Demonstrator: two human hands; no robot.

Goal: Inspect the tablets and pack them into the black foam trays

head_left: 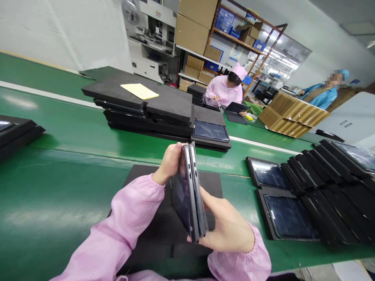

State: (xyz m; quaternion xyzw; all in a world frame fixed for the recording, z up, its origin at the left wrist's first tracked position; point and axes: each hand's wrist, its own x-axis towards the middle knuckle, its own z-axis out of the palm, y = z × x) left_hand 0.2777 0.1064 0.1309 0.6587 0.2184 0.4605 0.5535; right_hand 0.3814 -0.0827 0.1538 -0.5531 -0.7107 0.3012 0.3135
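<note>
Two dark tablets [191, 191] stand on edge, pressed face to back, with their port edges turned toward me. My left hand [169, 163] is closed on their far upper end. Lower down, my right hand [227, 224] grips the near end, with its thumb and fingers around the pair. The screen side of the left tablet shows dark and glossy. Beneath them lies a black foam sheet [155, 230] on the green table, partly covered by my arms and the tablets.
Black foam trays [140, 103] are stacked ahead, with a yellow sheet [140, 91] on top. A tray beside them holds a tablet [211, 130]. More trays with tablets [290, 216] pile up at right. Co-workers [225, 89] are beyond, near cardboard dividers [293, 113].
</note>
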